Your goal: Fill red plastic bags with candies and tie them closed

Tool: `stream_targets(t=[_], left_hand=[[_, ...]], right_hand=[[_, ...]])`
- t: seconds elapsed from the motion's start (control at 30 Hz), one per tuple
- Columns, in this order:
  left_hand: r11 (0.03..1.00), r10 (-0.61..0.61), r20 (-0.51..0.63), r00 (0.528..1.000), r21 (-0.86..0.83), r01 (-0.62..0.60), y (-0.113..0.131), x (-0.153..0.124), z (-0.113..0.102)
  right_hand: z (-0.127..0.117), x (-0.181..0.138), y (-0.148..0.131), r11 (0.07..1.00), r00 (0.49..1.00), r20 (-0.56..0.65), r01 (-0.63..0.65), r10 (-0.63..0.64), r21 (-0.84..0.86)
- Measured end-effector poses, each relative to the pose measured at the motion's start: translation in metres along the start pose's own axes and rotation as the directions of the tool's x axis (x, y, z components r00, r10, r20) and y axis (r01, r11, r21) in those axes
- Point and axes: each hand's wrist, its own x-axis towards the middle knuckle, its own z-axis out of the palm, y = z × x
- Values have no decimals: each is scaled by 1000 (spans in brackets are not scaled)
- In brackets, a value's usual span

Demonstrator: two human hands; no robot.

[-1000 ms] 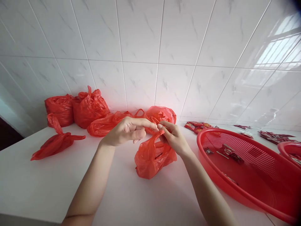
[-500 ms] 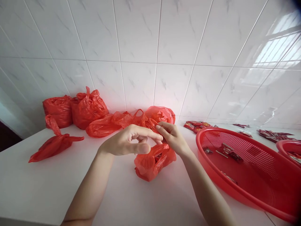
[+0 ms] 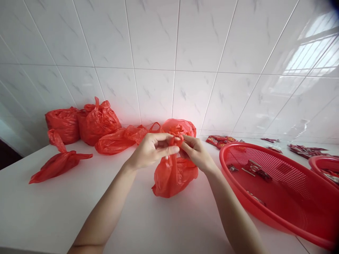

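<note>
A red plastic bag [image 3: 173, 178] rests on the white table in front of me, its top drawn up into a twisted loop. My left hand [image 3: 152, 150] is closed on the left side of that loop, thumb below and fingers above. On the other side, my right hand [image 3: 194, 151] pinches the bag's gathered top between thumb and fingers. The hands almost meet over the bag. What lies inside it is hidden by the folded plastic.
Full red bags [image 3: 99, 121] stand against the tiled wall at left, and a flat tied bag [image 3: 60, 162] lies nearer. Crumpled red bags [image 3: 116, 141] lie behind my left hand. A large red basket [image 3: 265, 225] with a few packets fills the right; red snack packets [image 3: 218, 141] lie behind it.
My left hand has closed from a loose, spread pose onto the bag's top. The bag's opening is now pulled together and raised into a loop between both hands.
</note>
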Motion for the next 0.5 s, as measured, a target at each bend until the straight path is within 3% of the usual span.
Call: stream_targets(t=[0.07,0.17,0.33,0.5], left_hand=[[983,141,-143,980,138,-121,-6,4,2],[925,258,-116,959,315,-211,-14,9,3],[897,209,-109,972,416,-146,-25,13,4],[896,264,-227,937,417,-151,-32,16,5]], right_hand=[[-3,-1,-1,999,999,29,15,-14,-44],[-8,-3,-4,989,994,75,88,-79,-116],[-12,-6,-5,990,990,138,51,-33,-134],[-9,-4,-2,984,999,50,27,-18,-174]])
